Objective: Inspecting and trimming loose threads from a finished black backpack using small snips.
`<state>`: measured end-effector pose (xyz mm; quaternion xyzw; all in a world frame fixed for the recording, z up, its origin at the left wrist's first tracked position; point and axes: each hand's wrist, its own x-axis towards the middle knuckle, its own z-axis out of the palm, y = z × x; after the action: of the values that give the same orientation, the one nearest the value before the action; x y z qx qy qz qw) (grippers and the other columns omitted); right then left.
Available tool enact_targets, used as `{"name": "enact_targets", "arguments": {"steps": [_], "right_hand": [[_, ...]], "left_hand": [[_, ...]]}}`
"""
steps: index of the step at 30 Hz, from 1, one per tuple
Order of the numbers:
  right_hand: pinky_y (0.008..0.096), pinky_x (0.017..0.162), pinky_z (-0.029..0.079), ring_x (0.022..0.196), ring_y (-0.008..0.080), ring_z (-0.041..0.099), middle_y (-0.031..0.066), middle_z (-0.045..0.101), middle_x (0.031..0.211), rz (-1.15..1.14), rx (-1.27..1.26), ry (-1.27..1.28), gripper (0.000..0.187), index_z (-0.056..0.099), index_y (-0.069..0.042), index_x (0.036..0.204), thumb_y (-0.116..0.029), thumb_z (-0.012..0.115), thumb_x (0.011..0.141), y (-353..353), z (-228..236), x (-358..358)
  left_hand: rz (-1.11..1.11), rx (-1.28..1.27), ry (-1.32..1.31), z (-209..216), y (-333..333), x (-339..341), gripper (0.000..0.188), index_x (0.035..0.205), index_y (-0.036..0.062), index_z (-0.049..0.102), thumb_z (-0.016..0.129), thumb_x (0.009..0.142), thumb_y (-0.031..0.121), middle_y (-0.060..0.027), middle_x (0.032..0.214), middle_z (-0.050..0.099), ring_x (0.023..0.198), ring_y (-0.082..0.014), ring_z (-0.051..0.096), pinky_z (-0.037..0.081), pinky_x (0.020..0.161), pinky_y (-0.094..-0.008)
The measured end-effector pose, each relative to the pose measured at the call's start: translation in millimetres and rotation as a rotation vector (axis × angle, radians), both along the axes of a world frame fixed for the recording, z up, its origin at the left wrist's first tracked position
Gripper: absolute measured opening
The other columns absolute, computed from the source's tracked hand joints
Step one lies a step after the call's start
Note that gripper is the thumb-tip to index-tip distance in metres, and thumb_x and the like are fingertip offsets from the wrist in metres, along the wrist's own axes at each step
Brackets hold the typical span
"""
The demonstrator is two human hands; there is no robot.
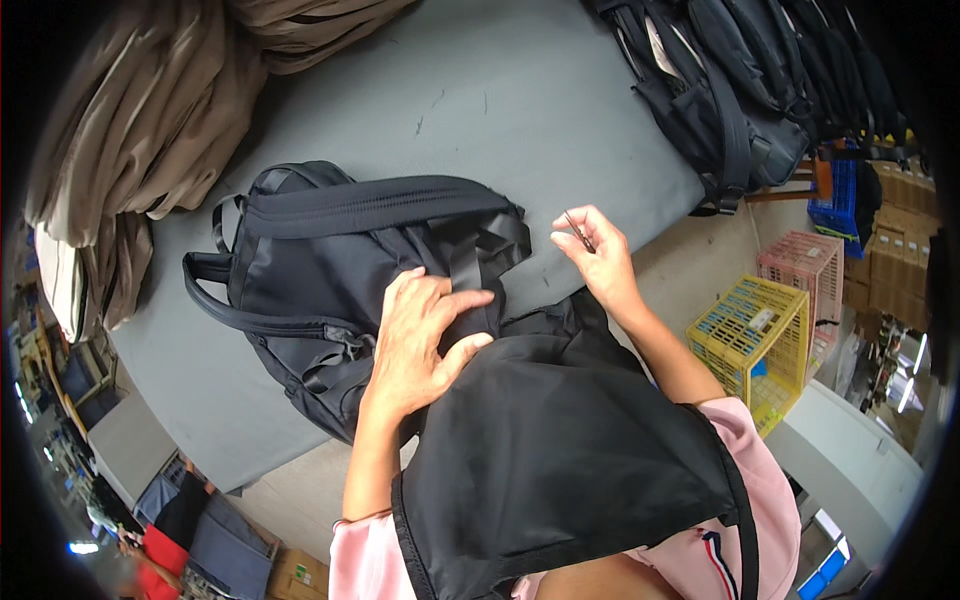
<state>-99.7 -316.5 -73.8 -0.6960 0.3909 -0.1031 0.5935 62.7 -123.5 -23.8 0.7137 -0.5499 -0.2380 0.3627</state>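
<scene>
A black backpack (310, 260) lies on the grey table with its padded shoulder straps facing up. My left hand (425, 335) rests on the backpack's lower part, thumb and index finger spread apart beside a flat webbing strap (466, 268). To the right of the bag, my right hand (604, 262) is raised and pinches a small, dark, pointed pair of thread snips (579, 233) between thumb and fingers. A broad black fabric panel (570, 450) spreads in front of my chest; whether it belongs to the bag I cannot tell.
Brown fabric bags (160, 120) are heaped at the far left of the grey table (480, 110). More black backpacks (740, 90) crowd the far right corner. Yellow (750, 330) and pink crates (805, 265) stand beyond the right edge. A person in red (160, 560) is at lower left.
</scene>
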Motion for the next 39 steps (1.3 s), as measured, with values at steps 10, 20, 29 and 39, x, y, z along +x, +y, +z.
{"name": "enact_targets", "arguments": {"steps": [10,20,29,39], "right_hand": [[0.0240,0.060,0.042,0.068,0.0064,0.049,-0.0009,0.054,0.073,0.861,0.319,0.205,0.042,0.057,-0.003,0.113,-0.033,0.064,0.084,-31,13,77],[0.0278,0.053,0.036,0.060,0.0076,0.041,-0.0006,0.045,0.060,0.664,0.149,-0.255,0.030,0.048,-0.003,0.070,-0.020,0.072,0.074,1,96,124],[0.0304,0.051,0.037,0.054,0.0121,0.040,0.0038,0.044,0.059,0.570,-0.033,-0.410,0.024,0.052,-0.003,0.082,-0.021,0.067,0.080,22,78,126],[0.0232,0.061,0.045,0.066,0.0088,0.054,0.0044,0.060,0.085,0.740,0.203,-0.092,0.026,0.056,-0.001,0.104,-0.024,0.051,0.093,-5,67,105]], "left_hand": [[0.222,0.082,-0.079,20,4,-34,0.028,0.089,0.0041,0.055,0.069,0.065,0.011,-0.0083,0.080,0.057,0.080,-0.0255,0.054,0.035,0.088,-0.0395],[0.682,-0.112,0.009,-40,-17,-54,0.018,0.092,-0.0025,0.058,0.052,0.076,0.002,-0.0185,0.114,0.053,0.106,-0.0300,0.052,0.036,0.097,-0.0404],[0.980,-0.375,0.411,20,-38,-79,0.039,0.111,-0.0014,0.057,0.063,0.087,0.028,-0.0160,0.128,0.045,0.117,-0.0233,0.045,0.037,0.096,-0.0329],[0.895,-0.461,0.257,-3,-40,-69,0.017,0.086,0.0008,0.058,0.068,0.077,0.012,-0.0062,0.114,0.057,0.109,-0.0223,0.050,0.034,0.097,-0.0349]]}}
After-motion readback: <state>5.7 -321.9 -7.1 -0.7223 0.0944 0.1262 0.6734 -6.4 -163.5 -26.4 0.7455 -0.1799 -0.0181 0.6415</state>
